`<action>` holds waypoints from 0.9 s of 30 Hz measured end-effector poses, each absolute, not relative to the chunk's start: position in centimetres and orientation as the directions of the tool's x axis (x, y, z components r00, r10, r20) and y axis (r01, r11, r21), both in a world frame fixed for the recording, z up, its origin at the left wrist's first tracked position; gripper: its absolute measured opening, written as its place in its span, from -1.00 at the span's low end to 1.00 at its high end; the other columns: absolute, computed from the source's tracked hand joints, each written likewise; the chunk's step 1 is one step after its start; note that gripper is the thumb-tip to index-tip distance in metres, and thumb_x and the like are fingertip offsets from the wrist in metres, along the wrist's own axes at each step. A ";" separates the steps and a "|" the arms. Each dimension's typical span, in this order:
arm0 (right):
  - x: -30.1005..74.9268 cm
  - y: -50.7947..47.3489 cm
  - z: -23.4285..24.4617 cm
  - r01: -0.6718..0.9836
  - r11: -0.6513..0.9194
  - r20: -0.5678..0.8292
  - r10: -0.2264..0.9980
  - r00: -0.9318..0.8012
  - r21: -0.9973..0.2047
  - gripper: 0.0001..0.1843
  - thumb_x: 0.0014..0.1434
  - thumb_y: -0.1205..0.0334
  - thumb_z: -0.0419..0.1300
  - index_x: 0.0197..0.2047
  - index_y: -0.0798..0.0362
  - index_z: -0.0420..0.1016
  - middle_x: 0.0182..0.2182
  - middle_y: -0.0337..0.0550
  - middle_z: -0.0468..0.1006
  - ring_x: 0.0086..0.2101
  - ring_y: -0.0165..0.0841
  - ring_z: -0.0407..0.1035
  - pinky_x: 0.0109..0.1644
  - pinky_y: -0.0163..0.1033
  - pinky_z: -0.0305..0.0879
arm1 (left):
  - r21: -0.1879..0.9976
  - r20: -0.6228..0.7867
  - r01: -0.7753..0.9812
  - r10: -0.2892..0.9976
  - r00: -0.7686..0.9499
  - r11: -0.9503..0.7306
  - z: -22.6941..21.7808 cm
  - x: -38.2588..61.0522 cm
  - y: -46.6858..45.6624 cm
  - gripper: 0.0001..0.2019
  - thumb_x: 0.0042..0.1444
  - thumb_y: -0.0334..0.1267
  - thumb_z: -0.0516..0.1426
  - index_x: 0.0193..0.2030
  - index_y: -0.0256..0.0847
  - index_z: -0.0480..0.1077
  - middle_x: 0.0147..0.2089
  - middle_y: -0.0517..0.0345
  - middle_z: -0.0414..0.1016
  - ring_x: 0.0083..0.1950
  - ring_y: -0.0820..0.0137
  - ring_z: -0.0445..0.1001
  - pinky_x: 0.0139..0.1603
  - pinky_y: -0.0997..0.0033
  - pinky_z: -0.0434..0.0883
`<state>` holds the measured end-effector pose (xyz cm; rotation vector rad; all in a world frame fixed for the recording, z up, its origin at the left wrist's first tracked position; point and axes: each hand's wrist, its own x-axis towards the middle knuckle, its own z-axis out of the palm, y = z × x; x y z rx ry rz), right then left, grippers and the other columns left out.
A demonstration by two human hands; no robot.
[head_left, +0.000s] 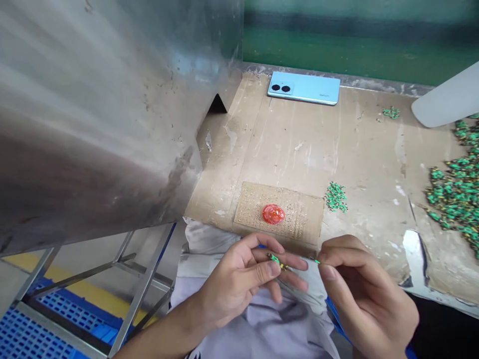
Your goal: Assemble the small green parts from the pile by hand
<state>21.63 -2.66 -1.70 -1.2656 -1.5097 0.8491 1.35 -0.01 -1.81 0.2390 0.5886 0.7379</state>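
My left hand (249, 276) is closed loosely over my lap, thumb against the fingers. It holds a green-and-yellow small piece (275, 258), perhaps with others beneath it. To its right, my right hand (359, 294) pinches a tiny green piece (317, 261) between thumb and forefinger. What these pieces are is too small to make out. Just beyond the hands lies a cardboard pad (254, 202) pricked with many small marks. A glossy red lump (273, 214) sits on it. Right of the pad is a small cluster of green pieces (336, 197).
A large heap of green and yellow pieces (456, 192) covers the table's right side. A few more (391, 112) lie near a pale grey object (447, 99). A light-blue phone (310, 89) rests at the back. A metal housing (112, 109) walls off the left.
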 end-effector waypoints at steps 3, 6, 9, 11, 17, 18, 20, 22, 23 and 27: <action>21.3 -2.8 -1.5 0.272 0.209 0.212 0.977 -0.018 -0.939 -0.83 0.37 0.48 0.22 -0.13 -0.01 0.50 -0.31 -0.19 0.44 -0.29 -0.34 0.37 -0.30 -0.24 0.28 | 0.480 -0.435 -0.520 0.706 0.558 0.707 -2.2 1.6 -0.1 -0.77 0.24 -0.22 0.42 -0.21 -0.28 0.50 -0.13 -0.08 0.77 -0.51 0.52 0.61 -0.68 0.71 0.20; 20.8 -2.9 -1.1 0.232 0.169 0.167 0.986 -0.030 -0.958 -0.83 0.40 0.46 0.19 -0.13 -0.02 0.49 -0.31 -0.20 0.43 -0.27 -0.37 0.36 -0.27 -0.29 0.30 | 0.587 -0.461 -0.451 0.735 0.497 0.673 -2.4 1.5 -0.1 -0.76 0.12 -0.20 0.49 -0.31 -0.32 0.61 -0.26 0.01 0.74 -0.60 0.62 0.43 -0.66 0.66 0.17; 20.3 -3.0 -0.8 0.191 0.129 0.123 0.992 -0.042 -0.973 -0.85 0.43 0.43 0.17 -0.14 -0.03 0.48 -0.32 -0.21 0.42 -0.29 -0.38 0.34 -0.30 -0.33 0.30 | 0.677 -0.455 -0.418 0.791 0.410 0.606 -2.2 1.4 0.0 -0.81 0.02 -0.25 0.54 -0.30 -0.24 0.69 -0.42 0.17 0.67 -0.55 0.60 0.42 -0.55 0.66 0.32; 20.1 -3.1 -0.7 0.177 0.106 0.102 0.994 -0.035 -0.979 -0.85 0.44 0.40 0.16 -0.15 -0.04 0.48 -0.32 -0.21 0.42 -0.29 -0.38 0.34 -0.31 -0.34 0.30 | 0.749 -0.427 -0.382 0.835 0.347 0.542 -2.0 1.4 0.0 -0.80 -0.04 -0.31 0.56 -0.30 -0.18 0.71 -0.47 0.21 0.66 -0.49 0.55 0.50 -0.47 0.67 0.40; 19.8 -3.1 -0.8 0.186 0.075 0.049 0.989 -0.137 -0.980 -0.87 0.46 0.36 0.16 -0.13 -0.06 0.46 -0.32 -0.24 0.42 -0.32 -0.40 0.38 -0.29 -0.34 0.34 | 0.976 -0.156 -0.123 0.969 0.192 0.181 -1.3 1.5 -0.2 -0.86 0.02 -0.28 0.54 -0.34 -0.19 0.71 -0.43 0.16 0.71 -0.47 0.52 0.53 -0.42 0.67 0.44; 19.8 -3.1 -0.8 0.190 0.073 0.043 0.986 -0.160 -0.979 -0.87 0.47 0.36 0.15 -0.13 -0.06 0.46 -0.32 -0.25 0.42 -0.32 -0.40 0.38 -0.29 -0.34 0.34 | 0.989 -0.110 -0.080 0.977 0.184 0.127 -1.2 1.5 -0.2 -0.86 0.05 -0.27 0.53 -0.32 -0.20 0.70 -0.43 0.16 0.71 -0.49 0.52 0.51 -0.44 0.67 0.44; 19.9 -3.0 -0.7 0.194 0.059 0.021 0.981 -0.191 -0.979 -0.87 0.48 0.34 0.14 -0.14 -0.06 0.44 -0.32 -0.26 0.43 -0.33 -0.41 0.38 -0.28 -0.33 0.34 | 0.999 -0.033 -0.014 0.983 0.181 0.036 -1.2 1.4 -0.2 -0.85 0.08 -0.25 0.51 -0.29 -0.22 0.68 -0.43 0.16 0.71 -0.51 0.53 0.49 -0.46 0.66 0.43; 19.9 -3.0 -0.7 0.197 0.036 -0.006 0.978 -0.208 -0.980 -0.87 0.48 0.32 0.15 -0.15 -0.07 0.43 -0.33 -0.26 0.43 -0.33 -0.41 0.37 -0.29 -0.33 0.34 | 0.999 0.035 0.025 0.981 0.189 -0.041 -1.2 1.3 -0.2 -0.84 0.11 -0.25 0.49 -0.28 -0.23 0.66 -0.42 0.16 0.71 -0.52 0.52 0.49 -0.47 0.65 0.43; 19.9 -2.9 -0.6 0.199 0.026 -0.018 0.977 -0.214 -0.980 -0.87 0.48 0.31 0.15 -0.16 -0.07 0.43 -0.34 -0.27 0.42 -0.34 -0.41 0.37 -0.29 -0.32 0.33 | 0.997 0.063 0.038 0.979 0.196 -0.071 -1.2 1.3 -0.1 -0.85 0.12 -0.26 0.49 -0.28 -0.23 0.65 -0.41 0.16 0.71 -0.51 0.52 0.50 -0.47 0.64 0.44; 20.0 -2.8 -0.5 0.209 0.006 -0.041 0.974 -0.223 -0.978 -0.87 0.47 0.30 0.17 -0.18 -0.07 0.43 -0.35 -0.28 0.42 -0.36 -0.41 0.36 -0.31 -0.31 0.31 | 0.991 0.114 0.034 0.963 0.244 -0.126 -1.3 1.1 0.0 -0.89 0.18 -0.31 0.45 -0.26 -0.23 0.63 -0.38 0.15 0.72 -0.49 0.49 0.54 -0.44 0.61 0.47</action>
